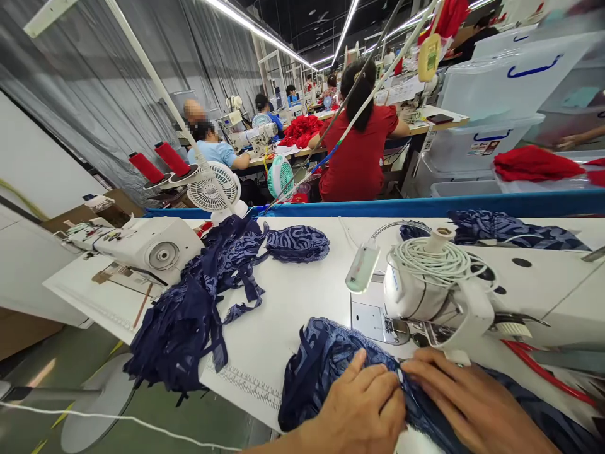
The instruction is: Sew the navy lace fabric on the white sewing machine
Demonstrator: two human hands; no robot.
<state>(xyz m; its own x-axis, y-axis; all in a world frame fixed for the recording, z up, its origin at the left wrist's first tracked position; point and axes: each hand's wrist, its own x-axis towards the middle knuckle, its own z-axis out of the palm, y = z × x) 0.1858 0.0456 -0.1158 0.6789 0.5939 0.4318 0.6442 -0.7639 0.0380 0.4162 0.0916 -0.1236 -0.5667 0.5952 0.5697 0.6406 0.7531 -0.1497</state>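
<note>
Head camera, looking forward-down, close over sewing table (293,296).

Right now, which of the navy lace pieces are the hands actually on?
The navy lace piece at the near table edge, by the sewing machine: left hand and right hand both press it. The big pile and small bundle lie untouched.

Light: bright, even, from ceiling tube lights (265,33).
Edges: wide-angle bending; bins right of tubes blurred.
</note>
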